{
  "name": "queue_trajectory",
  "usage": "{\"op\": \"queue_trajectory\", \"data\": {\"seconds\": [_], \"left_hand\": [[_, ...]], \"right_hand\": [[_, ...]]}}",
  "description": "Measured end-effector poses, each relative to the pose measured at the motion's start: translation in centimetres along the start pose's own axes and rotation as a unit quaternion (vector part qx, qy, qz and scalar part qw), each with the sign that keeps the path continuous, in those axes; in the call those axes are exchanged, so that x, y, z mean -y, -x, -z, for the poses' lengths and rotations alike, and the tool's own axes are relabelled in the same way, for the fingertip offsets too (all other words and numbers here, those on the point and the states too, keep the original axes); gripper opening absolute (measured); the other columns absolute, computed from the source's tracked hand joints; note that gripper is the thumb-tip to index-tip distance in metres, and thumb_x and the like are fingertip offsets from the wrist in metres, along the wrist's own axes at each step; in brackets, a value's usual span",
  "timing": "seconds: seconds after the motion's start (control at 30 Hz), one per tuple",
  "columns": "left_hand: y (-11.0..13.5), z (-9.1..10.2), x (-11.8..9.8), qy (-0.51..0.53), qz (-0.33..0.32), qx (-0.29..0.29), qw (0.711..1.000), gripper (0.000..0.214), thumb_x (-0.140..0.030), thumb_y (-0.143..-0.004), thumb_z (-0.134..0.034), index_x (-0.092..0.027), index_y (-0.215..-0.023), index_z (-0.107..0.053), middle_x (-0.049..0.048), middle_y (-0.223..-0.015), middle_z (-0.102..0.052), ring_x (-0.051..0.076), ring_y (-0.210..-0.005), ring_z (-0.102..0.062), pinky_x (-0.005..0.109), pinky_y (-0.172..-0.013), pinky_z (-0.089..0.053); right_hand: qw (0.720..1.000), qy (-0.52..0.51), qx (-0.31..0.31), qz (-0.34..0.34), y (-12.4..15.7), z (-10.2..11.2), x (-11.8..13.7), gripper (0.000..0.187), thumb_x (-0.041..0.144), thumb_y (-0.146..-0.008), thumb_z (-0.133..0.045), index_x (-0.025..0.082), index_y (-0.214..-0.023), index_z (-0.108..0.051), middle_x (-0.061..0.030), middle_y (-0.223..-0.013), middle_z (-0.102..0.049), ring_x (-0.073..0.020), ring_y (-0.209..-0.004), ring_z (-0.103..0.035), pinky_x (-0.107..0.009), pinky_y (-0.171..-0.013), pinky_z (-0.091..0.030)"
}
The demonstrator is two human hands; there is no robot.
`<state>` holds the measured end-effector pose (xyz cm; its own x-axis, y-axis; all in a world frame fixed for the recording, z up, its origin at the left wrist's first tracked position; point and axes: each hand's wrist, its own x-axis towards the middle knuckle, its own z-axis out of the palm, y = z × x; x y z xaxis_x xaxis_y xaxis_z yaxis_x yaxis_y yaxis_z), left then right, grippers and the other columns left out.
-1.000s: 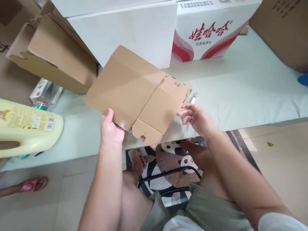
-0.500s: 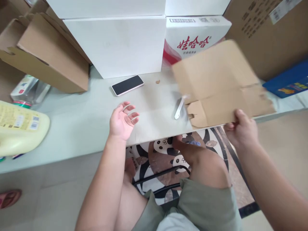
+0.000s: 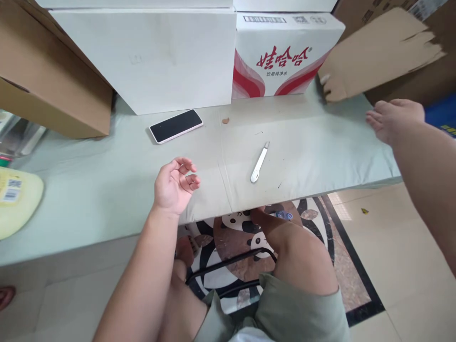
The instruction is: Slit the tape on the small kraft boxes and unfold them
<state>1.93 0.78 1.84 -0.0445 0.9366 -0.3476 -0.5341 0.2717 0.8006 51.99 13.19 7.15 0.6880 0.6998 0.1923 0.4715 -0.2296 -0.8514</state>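
Observation:
My left hand (image 3: 174, 186) hovers over the table's near side with the palm turned up, its fingers loosely curled and apart, holding nothing. A phone (image 3: 176, 126) with a dark screen lies beyond it. My right hand (image 3: 397, 118) is stretched out to the far right, fingers loosely bent and empty. Just past it, a torn flat piece of cardboard (image 3: 381, 54) stands tilted at the table's back right, apart from the fingers. Between my hands lies a white utility knife (image 3: 260, 162), with a small brown scrap (image 3: 225, 120) farther back.
White boxes (image 3: 149, 61) line the back of the table (image 3: 107, 190), one with red lettering (image 3: 285, 57). A brown carton (image 3: 64, 71) and a pale yellow jug (image 3: 19, 199) stand at the left. A blue box (image 3: 443, 111) is at the right edge.
My right hand has moved right and away from me and has let go of the cardboard, which now leans at the back right. The left hand has stayed nearly in place.

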Motion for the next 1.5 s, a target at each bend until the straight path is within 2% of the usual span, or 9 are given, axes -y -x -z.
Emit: {"op": "queue_trajectory", "data": {"seconds": [0.13,0.47,0.7,0.9,1.03,1.13,1.23,1.37,1.5], "left_hand": [[-0.1,0.1,-0.5,0.01,0.002,-0.018,1.0,0.019,-0.037,-0.072,-0.062,-0.019,-0.076,-0.063,-0.0016,-0.065,-0.061,0.011,-0.044,-0.062,0.021,-0.043,-0.051],[2.2,1.3,-2.0,0.074,-0.029,-0.025,0.997,0.019,-0.036,-0.075,-0.059,-0.018,-0.074,-0.063,-0.0015,-0.064,-0.06,0.01,-0.043,-0.059,0.02,-0.042,-0.048],[4.0,4.0,-4.0,0.136,-0.084,-0.006,0.987,0.023,-0.04,-0.082,-0.061,-0.018,-0.076,-0.062,-0.0016,-0.066,-0.059,0.009,-0.045,-0.057,0.02,-0.044,-0.043],[4.9,7.0,-5.8,0.172,-0.104,-0.024,0.979,0.024,-0.039,-0.085,-0.057,-0.017,-0.078,-0.063,-0.0009,-0.068,-0.058,0.007,-0.048,-0.054,0.019,-0.046,-0.043],[5.0,8.3,-6.3,0.183,-0.097,-0.032,0.978,0.027,-0.039,-0.091,-0.05,-0.018,-0.078,-0.062,0.0005,-0.069,-0.058,0.008,-0.049,-0.053,0.021,-0.048,-0.042],[4.9,8.7,-6.2,0.171,-0.092,-0.02,0.981,0.028,-0.039,-0.091,-0.048,-0.019,-0.078,-0.063,0.0009,-0.07,-0.058,0.009,-0.048,-0.051,0.024,-0.048,-0.04],[4.9,8.8,-6.1,0.16,-0.089,-0.012,0.983,0.028,-0.038,-0.089,-0.048,-0.019,-0.076,-0.063,0.001,-0.071,-0.058,0.009,-0.049,-0.051,0.025,-0.049,-0.038],[4.9,8.6,-6.0,0.167,-0.087,-0.024,0.982,0.027,-0.039,-0.091,-0.049,-0.019,-0.076,-0.061,0.0005,-0.069,-0.056,0.009,-0.049,-0.049,0.026,-0.05,-0.037],[4.5,8.9,-5.7,0.184,-0.124,-0.178,0.959,0.024,-0.032,-0.092,-0.044,-0.02,-0.073,-0.053,-0.0011,-0.066,-0.049,0.01,-0.053,-0.047,0.024,-0.053,-0.036]], "right_hand": [[0.985,-0.018,0.04,-0.169,2.3,-1.9,0.6,0.025,0.0,-0.087,-0.063,0.017,-0.102,-0.053,-0.015,-0.111,-0.066,-0.0098,-0.089,-0.074,-0.025,-0.079,-0.056],[0.975,0.038,0.19,-0.11,11.0,-3.5,3.9,0.018,0.009,-0.089,-0.066,0.02,-0.092,-0.052,-0.001,-0.086,-0.059,-0.0074,-0.078,-0.062,-0.026,-0.084,-0.055],[0.933,0.045,0.355,0.051,18.8,-13.7,12.2,0.017,0.011,-0.086,-0.069,0.02,-0.098,-0.061,-0.0044,-0.097,-0.067,-0.0118,-0.085,-0.065,-0.026,-0.079,-0.056],[0.812,0.077,0.479,0.324,30.2,-24.6,21.5,0.032,0.016,-0.081,-0.069,0.024,-0.112,-0.068,-0.008,-0.123,-0.071,-0.023,-0.101,-0.071,-0.042,-0.093,-0.061],[0.743,0.027,0.458,0.488,37.6,-29.8,28.8,0.033,0.008,-0.083,-0.064,0.022,-0.113,-0.065,-0.0078,-0.158,-0.048,-0.0171,-0.106,-0.073,-0.041,-0.106,-0.058],[0.704,0.022,0.407,0.581,40.9,-33.3,32.7,0.021,0.014,-0.089,-0.061,0.018,-0.109,-0.064,-0.0033,-0.172,-0.022,-0.0248,-0.117,-0.072,-0.054,-0.107,-0.056],[0.694,0.047,0.398,0.598,41.8,-36.3,34.4,0.012,0.021,-0.083,-0.072,0.015,-0.085,-0.062,-0.0028,-0.163,-0.036,-0.0386,-0.115,-0.072,-0.066,-0.101,-0.055],[0.73,0.081,0.407,0.543,40.7,-35.9,33.5,0.015,0.015,-0.08,-0.073,0.013,-0.075,-0.059,-0.0074,-0.135,-0.056,-0.0399,-0.12,-0.069,-0.067,-0.106,-0.05],[0.766,0.019,0.378,0.519,38.8,-28.5,29.9,0.012,0.009,-0.082,-0.068,0.02,-0.078,-0.064,-0.0047,-0.127,-0.066,-0.0279,-0.121,-0.069,-0.052,-0.116,-0.052]]}}
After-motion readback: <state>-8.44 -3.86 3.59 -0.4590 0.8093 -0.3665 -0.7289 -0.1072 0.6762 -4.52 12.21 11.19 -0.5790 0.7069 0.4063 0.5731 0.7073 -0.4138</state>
